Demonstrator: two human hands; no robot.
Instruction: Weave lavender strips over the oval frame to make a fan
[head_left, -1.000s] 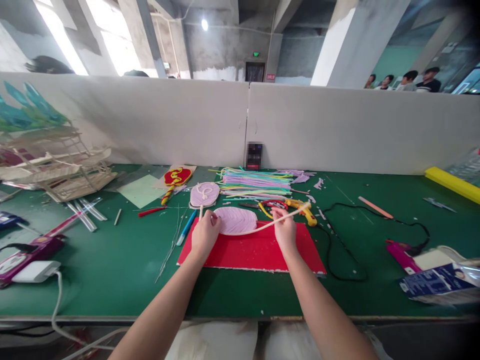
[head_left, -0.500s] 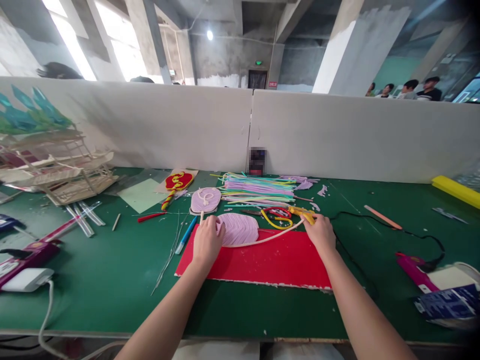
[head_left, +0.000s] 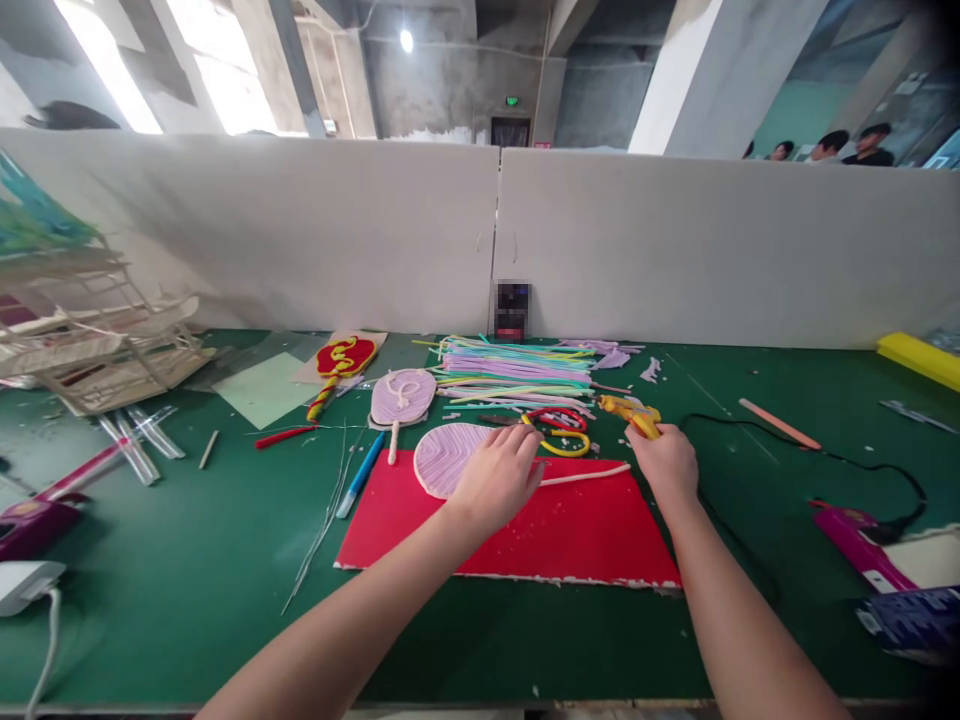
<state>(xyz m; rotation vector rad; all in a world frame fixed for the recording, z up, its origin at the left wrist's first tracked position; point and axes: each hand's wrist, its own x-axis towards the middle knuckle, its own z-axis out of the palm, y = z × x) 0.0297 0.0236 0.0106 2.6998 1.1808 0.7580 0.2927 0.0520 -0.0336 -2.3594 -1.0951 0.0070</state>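
Observation:
My right hand is closed around a yellow glue gun, its nozzle toward the left. A cream pipe cleaner runs out to the right from beneath my left hand. The left fingers are bent together on it at the right side of a lilac striped oval piece; the fingertips are partly hidden. Cream edging shows along the oval's left and lower rim. Under it lies a red board. Behind, a second lilac piece with a cream curl and a stick handle touches the board's top edge.
Scissors with red and yellow handles lie behind the board, before a bundle of coloured pipe cleaners. A blue pen and thin wires are at left. The gun's black cord trails right. A tiered model stands far left.
My left hand has slid right along the oval to its right side. The right hand has moved slightly right with the glue gun, away from the pipe cleaner's end, which now rests over the board.

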